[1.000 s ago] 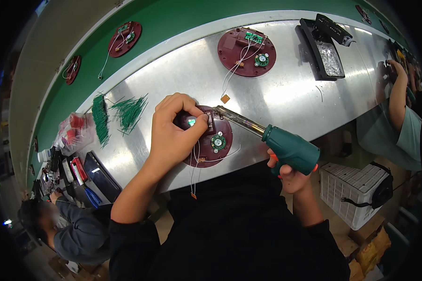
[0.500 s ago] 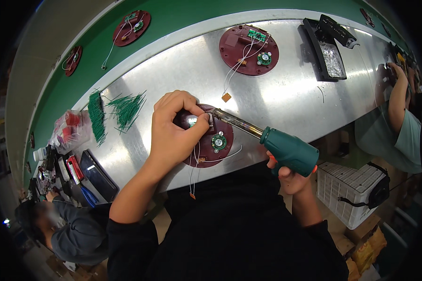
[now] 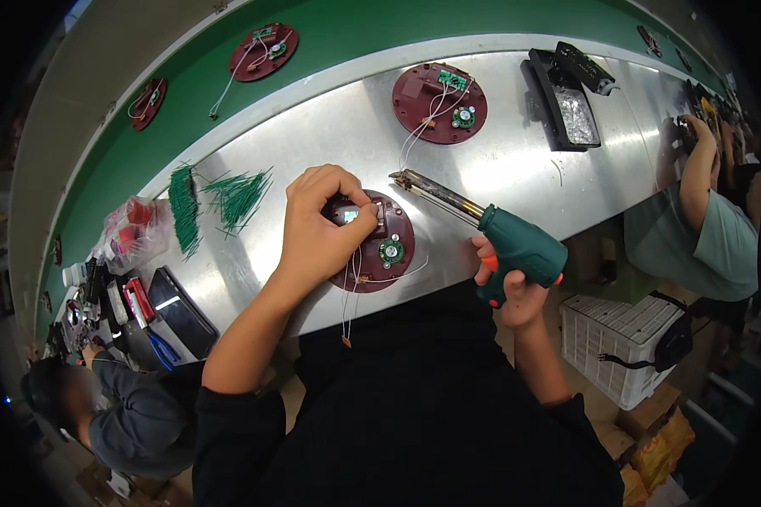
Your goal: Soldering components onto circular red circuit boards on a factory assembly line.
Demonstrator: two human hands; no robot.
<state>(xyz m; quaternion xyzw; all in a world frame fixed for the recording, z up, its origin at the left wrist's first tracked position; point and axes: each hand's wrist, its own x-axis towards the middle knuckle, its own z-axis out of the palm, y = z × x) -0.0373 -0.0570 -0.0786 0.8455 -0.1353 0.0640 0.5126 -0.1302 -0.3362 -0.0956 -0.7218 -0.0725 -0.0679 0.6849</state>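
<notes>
In front of me on the metal bench lies a round maroon plastic plate [image 3: 399, 225]. It carries a small round green speaker [image 3: 391, 252], thin white wires and a green circuit board [image 3: 350, 217], partly hidden by my fingers. My left hand [image 3: 317, 224] rests over its upper part, thumb and forefinger pinched together; whatever is between them is hidden. A small orange piece [image 3: 347, 341] dangles on wires past the bench edge. My right hand [image 3: 520, 300] is closed around the handle of a green soldering gun [image 3: 524, 247], its long metal tip up and right of the plate, apart from it.
Beyond lies another wired maroon plate [image 3: 414, 89]; more sit on the green belt [image 3: 338, 51]. Green wire pieces [image 3: 238, 198] and a plastic bag [image 3: 135, 228] are left, a black box [image 3: 562, 106] far right. Co-workers sit both sides; a white crate [image 3: 609, 342] stands right.
The soldering gun's tip has drawn away from the maroon plate, and its body is tilted a little differently. My left hand stays pinched at the plate. The whole view has shifted slightly.
</notes>
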